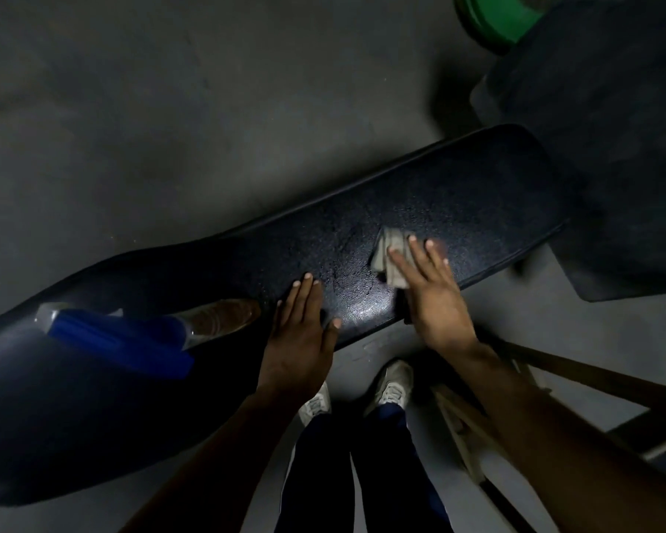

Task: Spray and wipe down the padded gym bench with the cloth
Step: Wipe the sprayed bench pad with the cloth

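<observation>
The black padded gym bench (477,194) runs diagonally from lower left to upper right, its surface wet and shiny in the middle. My right hand (431,298) presses a crumpled grey cloth (391,255) flat onto the pad. Just left of it, my left hand (300,332) rests palm down on the near edge of the bench, fingers spread, holding nothing. A spray bottle (143,336) with a blue head and a clear body of brownish liquid lies on its side on the left part of the bench.
Grey floor surrounds the bench. A green weight plate (493,17) and a large dark plate (612,128) stand at the upper right. Metal and wooden frame bars (577,375) lie at the lower right. My own legs and white shoes (391,386) stand below the bench.
</observation>
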